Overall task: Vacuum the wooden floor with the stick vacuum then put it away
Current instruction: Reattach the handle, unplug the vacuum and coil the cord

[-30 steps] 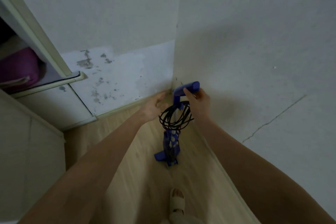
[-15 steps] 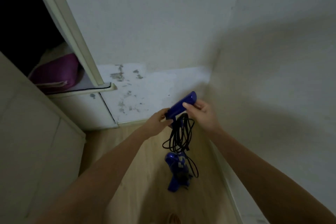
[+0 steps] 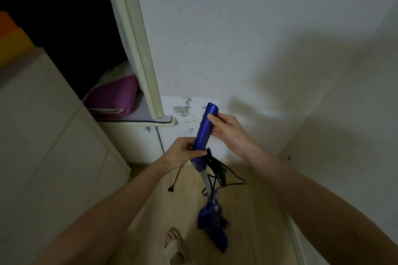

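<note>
Down by the corner of the white walls, the blue stick vacuum stands nearly upright, its head on the wooden floor. The right hand wraps the top of the handle, thumb pressed on the blue grip; the left hand clamps lower, at the collar where the black power cord is bundled. That cord is the floppy part: loops sag toward the floor and the plug dangles free, likely to snag. The vacuum itself looks stiff, light enough for two hands, with most weight probably low at the motor body. The glossy handle could slip, so the two-point hold suits it. Left of the vacuum, an open closet holds a folded purple blanket on its low shelf, with dark bedding behind. A slippered foot shows just beside the vacuum head.
</note>
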A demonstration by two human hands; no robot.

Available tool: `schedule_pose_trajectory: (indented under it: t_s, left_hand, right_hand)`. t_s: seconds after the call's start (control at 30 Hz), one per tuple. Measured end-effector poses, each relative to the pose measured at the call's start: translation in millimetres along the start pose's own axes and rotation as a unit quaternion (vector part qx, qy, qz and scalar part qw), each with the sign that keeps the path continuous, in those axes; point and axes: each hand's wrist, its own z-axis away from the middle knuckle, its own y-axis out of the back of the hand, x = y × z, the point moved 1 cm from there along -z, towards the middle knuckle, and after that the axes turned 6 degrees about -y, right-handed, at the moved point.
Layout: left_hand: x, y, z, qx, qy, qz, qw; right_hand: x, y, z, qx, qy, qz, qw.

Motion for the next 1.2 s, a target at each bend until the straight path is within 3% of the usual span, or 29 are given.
schedule_pose_trajectory:
  t_s: [0.53,0.9,1.2]
  left_hand:
    - [-39.8,128.2,-111.5,0.112,0.073,0.088,0.987]
    - [-44.3,157.0,-185.5,0.197,0.101,0.134,0.966]
    - [-38.8,168.5,-218.7,0.143,0.122,0.096,0.977]
  right_hand:
    - [-35.8,-78.8,-184.0,-0.030,-0.040,0.046,0.998]
    - [-57.5,-87.0,-273.6,-0.058,-0.051,0.073,0.994]
    - [-67.9,-88.0,-302.8,0.003,-0.083,0.136,0.987]
